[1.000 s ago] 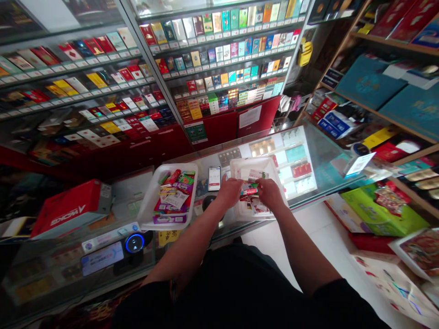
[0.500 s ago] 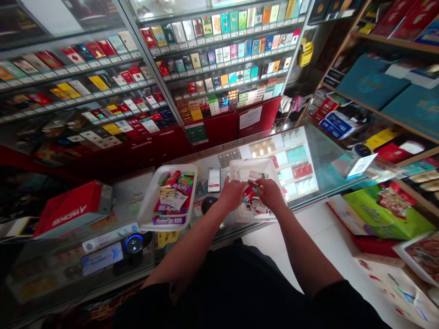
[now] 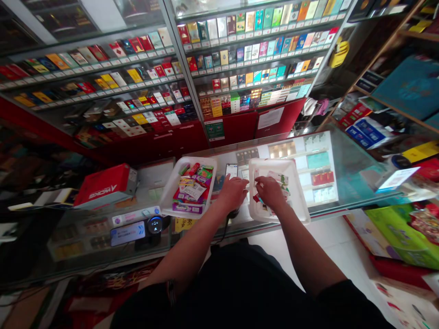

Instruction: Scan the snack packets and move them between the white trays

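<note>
My left hand [image 3: 233, 193] is above the counter between two white trays, just below a lit phone [image 3: 232, 170]. Its fingers are apart and hold nothing visible. Over the left side of the right white tray [image 3: 302, 208] is my right hand [image 3: 270, 192], its fingers loosely bent and apart, with nothing visible in them. Small packets and paper pieces [image 3: 279, 177] lie in that tray, partly hidden by the hand. The left white tray [image 3: 168, 194] contains colourful candy packs [image 3: 192, 188], with a whitish packet on top.
The glass counter [image 3: 353, 169] runs across the view. At its left are a red box [image 3: 104, 185] and a round device with a lit ring [image 3: 155, 224]. A dark scanner-like object with a cable sits below my left hand. Shelves of small packs [image 3: 250, 52] stand behind.
The view has shifted left, so things appear farther right. My hands have moved apart, and the red item between them is no longer held. My left hand is now closer to the phone.
</note>
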A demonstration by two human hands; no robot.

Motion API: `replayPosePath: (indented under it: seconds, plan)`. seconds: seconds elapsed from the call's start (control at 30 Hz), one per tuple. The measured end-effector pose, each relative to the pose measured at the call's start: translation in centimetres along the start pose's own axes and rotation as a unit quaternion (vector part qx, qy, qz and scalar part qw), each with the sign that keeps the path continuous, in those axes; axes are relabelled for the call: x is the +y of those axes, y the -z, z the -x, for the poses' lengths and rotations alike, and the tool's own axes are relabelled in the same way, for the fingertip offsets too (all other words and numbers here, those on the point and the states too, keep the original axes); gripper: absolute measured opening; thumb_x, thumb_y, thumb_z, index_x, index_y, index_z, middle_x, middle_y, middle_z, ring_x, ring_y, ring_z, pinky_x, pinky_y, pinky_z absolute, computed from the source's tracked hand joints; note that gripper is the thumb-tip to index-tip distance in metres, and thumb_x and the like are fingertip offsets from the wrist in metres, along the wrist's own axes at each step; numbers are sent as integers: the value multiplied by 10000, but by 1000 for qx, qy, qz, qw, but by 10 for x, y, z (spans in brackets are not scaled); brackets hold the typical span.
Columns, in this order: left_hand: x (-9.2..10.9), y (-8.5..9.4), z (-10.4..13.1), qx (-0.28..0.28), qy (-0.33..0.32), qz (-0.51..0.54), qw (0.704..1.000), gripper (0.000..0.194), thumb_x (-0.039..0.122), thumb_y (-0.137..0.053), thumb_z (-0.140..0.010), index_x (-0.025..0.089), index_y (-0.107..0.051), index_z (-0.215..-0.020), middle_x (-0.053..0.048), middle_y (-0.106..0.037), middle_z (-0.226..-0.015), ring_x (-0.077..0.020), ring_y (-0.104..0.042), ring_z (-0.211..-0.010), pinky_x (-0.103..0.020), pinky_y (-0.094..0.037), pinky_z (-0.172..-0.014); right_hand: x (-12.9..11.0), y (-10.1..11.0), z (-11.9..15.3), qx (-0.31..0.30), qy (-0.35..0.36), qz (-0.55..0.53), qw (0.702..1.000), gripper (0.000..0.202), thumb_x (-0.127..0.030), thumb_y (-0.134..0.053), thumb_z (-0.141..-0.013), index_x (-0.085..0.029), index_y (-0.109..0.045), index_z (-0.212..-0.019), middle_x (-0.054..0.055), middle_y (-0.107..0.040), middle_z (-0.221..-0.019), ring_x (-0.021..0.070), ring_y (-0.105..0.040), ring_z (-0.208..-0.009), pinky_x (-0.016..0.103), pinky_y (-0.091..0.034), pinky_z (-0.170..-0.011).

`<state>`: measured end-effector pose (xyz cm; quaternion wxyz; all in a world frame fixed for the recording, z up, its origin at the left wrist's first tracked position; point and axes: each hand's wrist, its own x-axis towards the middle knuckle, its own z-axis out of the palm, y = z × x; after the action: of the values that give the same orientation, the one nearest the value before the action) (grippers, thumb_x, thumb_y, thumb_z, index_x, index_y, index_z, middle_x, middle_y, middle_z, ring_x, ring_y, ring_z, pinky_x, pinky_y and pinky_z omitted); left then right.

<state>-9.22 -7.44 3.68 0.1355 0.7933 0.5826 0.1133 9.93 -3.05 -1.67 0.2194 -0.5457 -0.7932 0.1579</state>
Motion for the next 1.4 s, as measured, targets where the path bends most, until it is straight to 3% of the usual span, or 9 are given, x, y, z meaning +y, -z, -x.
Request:
replayPosePath:
  seconds: [0.2, 0.43, 0.73, 0.87, 1.0, 1.13, 1.27, 1.4]
  plan:
    - [-38, 9, 35, 27, 12, 25, 999, 310, 206, -603, -921, 194, -693, -1218, -103, -730, -1274, -258, -623, -1235, -458, -347, -1189, -41, -19, -5, -14, 38, -4, 999, 280, -152, -544, -908, -176, -736, -1110, 99, -758, -1033, 257, -635, -1009, 356, -459, -925]
    - [-84, 27, 77, 54, 51, 32, 997, 314, 239, -592, -942, 207, -679, -1242, -95, -736, -1242, -260, -636, -1200, -435, -423, -1129, -98, -39, -14, -34, 90, -22, 995, 265, -139, -541, -919, -184, -729, -1099, 87, -754, -1011, 255, -625, -1020, 362, -450, -950]
    - [-170, 45, 129, 70, 157, 14, 985, 337, 266, -590, -933, 192, -705, -1241, -96, -751, -1207, -274, -658, -1156, -408, -464, -1094, -177, -67, -13, -83, 133, -28, 987, 224, -153, -536, -946, -183, -710, -1084, 99, -736, -1041, 247, -619, -1020, 340, -448, -937]
    - [-201, 45, 148, 37, 187, -20, 981, 344, 267, -573, -931, 200, -707, -1241, -98, -759, -1178, -272, -671, -1133, -396, -473, -1076, -205, -87, -3, -130, 159, -3, 979, 190, -173, -541, -964, -186, -699, -1068, 95, -735, -1027, 237, -630, -1005, 324, -456, -913]
    - [-220, 44, 163, -38, 200, -67, 977, 338, 217, -569, -898, 230, -723, -1199, -106, -763, -1155, -282, -688, -1109, -410, -482, -1047, -221, -110, 3, -202, 175, 63, 962, 193, -147, -571, -932, -178, -711, -1061, 122, -748, -1044, 255, -654, -1032, 339, -472, -908]
    - [-232, 39, 172, -100, 202, -80, 971, 326, 173, -559, -876, 264, -737, -1133, -97, -769, -1121, -294, -691, -1103, -469, -454, -1067, -232, -128, 3, -276, 159, 132, 939, 240, -145, -607, -896, -158, -749, -1089, 179, -757, -1042, 291, -699, -1000, 368, -506, -876]
    - [-239, 35, 173, -120, 201, -74, 969, 267, 190, -546, -885, 255, -752, -1042, -106, -770, -1078, -322, -677, -1117, -561, -379, -1125, -244, -137, 0, -298, 146, 152, 931, 319, -203, -583, -936, -164, -754, -1203, 209, -749, -1131, 315, -709, -1042, 383, -528, -895]
    - [-245, 32, 172, -131, 193, -71, 970, 319, 188, -501, -903, 265, -744, -1095, -110, -755, -1146, -336, -647, -1178, -629, -289, -1170, -250, -141, -1, -314, 141, 155, 926, 412, -200, -593, -922, -149, -712, -1314, 218, -696, -1300, 332, -671, -1160, 388, -518, -968]
